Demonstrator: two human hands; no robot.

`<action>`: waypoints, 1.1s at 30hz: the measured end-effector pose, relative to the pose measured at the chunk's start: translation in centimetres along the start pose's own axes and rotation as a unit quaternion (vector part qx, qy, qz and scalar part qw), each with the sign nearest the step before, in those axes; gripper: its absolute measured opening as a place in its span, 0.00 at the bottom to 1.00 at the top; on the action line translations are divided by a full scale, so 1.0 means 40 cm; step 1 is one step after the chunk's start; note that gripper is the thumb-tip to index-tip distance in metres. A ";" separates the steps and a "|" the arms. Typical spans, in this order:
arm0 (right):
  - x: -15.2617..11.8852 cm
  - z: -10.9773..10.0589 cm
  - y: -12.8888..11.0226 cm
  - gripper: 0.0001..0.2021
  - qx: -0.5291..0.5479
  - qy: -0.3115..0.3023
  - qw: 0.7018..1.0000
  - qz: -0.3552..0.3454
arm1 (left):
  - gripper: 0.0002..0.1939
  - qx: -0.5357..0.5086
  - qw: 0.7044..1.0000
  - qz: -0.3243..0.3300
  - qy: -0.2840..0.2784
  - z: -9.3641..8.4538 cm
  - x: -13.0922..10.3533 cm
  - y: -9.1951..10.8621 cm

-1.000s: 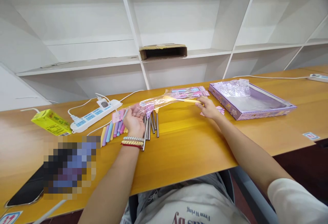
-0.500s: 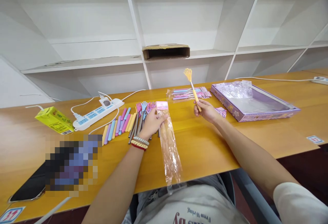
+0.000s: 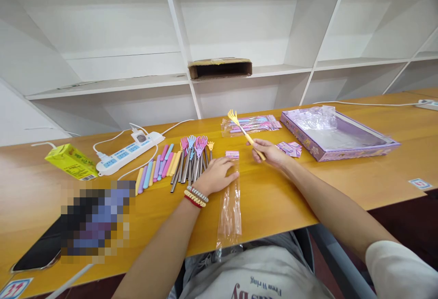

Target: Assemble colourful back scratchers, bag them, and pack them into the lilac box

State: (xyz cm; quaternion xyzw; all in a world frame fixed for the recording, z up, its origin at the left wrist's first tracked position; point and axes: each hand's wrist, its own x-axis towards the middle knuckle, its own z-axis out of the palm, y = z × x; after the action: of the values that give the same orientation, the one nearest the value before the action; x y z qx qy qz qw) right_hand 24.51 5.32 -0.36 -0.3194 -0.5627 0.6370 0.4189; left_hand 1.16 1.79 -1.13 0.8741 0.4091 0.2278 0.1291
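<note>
My right hand [image 3: 268,152] is closed round the handle of a yellow back scratcher [image 3: 243,131]. The scratcher's claw head tilts up to the left, joined to the handle by a metal rod. My left hand [image 3: 216,174] lies on a clear plastic bag [image 3: 230,217], thumb and fingers stretched out. A pink header card [image 3: 232,154] shows at the bag's far end, and its near end hangs over the table edge. Left of that hand are scratcher heads on metal rods [image 3: 186,167] in pink, blue, purple and yellow. Several loose coloured handles [image 3: 150,174] lie beside them.
Bagged scratchers [image 3: 253,124] lie behind my right hand, with pink cards [image 3: 290,149] near its wrist. To the right is a purple box [image 3: 356,155]. A power strip [image 3: 128,153], a yellow drink carton [image 3: 71,160] and a phone [image 3: 37,244] occupy the left side.
The back scratcher has come down and left, its head tilting further left. My left hand has moved right and nearer me, its fingers spreading over the bag; the bag's card end also shifted right.
</note>
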 end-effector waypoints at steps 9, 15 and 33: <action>-0.007 0.038 0.005 0.18 -0.108 -0.054 0.991 0.055 | 0.21 -0.130 0.988 -0.051 0.062 -0.001 0.005 0.041; -0.022 0.062 -0.008 0.18 -0.202 -0.182 0.959 0.076 | 0.16 -0.370 0.917 -0.109 0.107 0.004 0.027 0.056; 0.008 0.044 0.000 0.19 -0.103 0.094 0.987 -0.083 | 0.21 -0.500 0.829 -0.203 -0.145 -0.047 0.008 0.083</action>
State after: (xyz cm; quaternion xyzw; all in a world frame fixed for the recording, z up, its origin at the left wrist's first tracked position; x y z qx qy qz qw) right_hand 22.82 4.80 -0.04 -0.3714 -0.6081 0.5057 0.4864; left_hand 2.57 0.00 1.97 0.6101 0.3845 0.2407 0.6497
